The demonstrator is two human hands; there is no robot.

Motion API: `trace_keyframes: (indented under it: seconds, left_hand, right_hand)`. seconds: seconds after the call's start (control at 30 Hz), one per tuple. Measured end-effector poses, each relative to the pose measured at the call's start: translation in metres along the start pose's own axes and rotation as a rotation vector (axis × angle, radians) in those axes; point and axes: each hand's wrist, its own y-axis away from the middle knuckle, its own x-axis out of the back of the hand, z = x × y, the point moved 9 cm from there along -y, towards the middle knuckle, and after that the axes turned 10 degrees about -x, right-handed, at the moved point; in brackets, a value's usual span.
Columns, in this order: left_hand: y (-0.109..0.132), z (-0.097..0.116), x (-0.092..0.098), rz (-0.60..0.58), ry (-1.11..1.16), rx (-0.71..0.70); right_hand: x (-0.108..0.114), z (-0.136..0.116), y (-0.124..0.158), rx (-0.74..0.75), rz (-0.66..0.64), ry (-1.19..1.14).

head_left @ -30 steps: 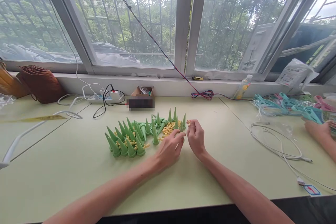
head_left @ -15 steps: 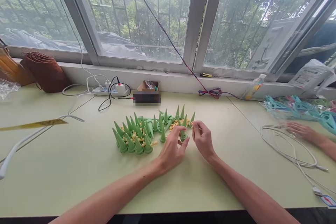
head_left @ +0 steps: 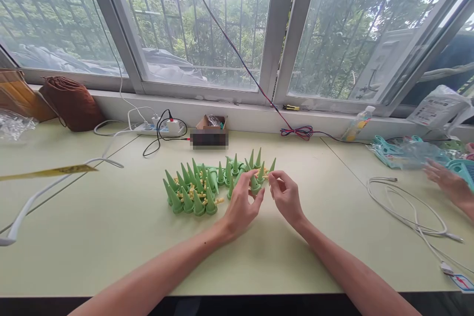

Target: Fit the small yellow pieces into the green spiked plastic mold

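Note:
My left hand [head_left: 241, 203] has its thumb and fingers curled round a green cone [head_left: 255, 186] with a wide base, at the near right of the cone group. Just to the right, my right hand [head_left: 287, 196] pinches a small yellow piece [head_left: 265, 176], held against the upper part of that cone. Several more upright green cones [head_left: 199, 202] with flared bases stand left of my hands. Small yellow pieces [head_left: 220, 200] show among them. A few green cones [head_left: 214, 177] lie tilted or on their sides behind. My fingers partly cover the held cone.
White cables [head_left: 407, 207] lie coiled at right. Beyond them, another person's hand [head_left: 448, 182] is by turquoise plastic parts [head_left: 385, 150]. At the back stand a small open box [head_left: 202, 122], a power strip [head_left: 146, 131] and a bottle [head_left: 358, 124]. A brown bag [head_left: 70, 103] sits at far left.
My left fingers have closed in on the cone, and my right hand's pinched yellow piece has come up to it. The other person's hand has moved right. The view has shifted slightly.

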Motion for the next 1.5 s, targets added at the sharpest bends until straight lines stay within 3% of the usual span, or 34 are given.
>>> trace_keyframes:
  seconds: [0.63, 1.5]
  left_hand:
    - [-0.002, -0.001, 0.003, -0.015, -0.047, 0.043]
    - [0.0, -0.005, 0.001, -0.043, -0.032, 0.036]
  right_hand:
    - [-0.013, -0.014, 0.007, 0.119, -0.123, 0.086]
    - [-0.018, -0.011, 0.007, 0.082, -0.18, 0.059]
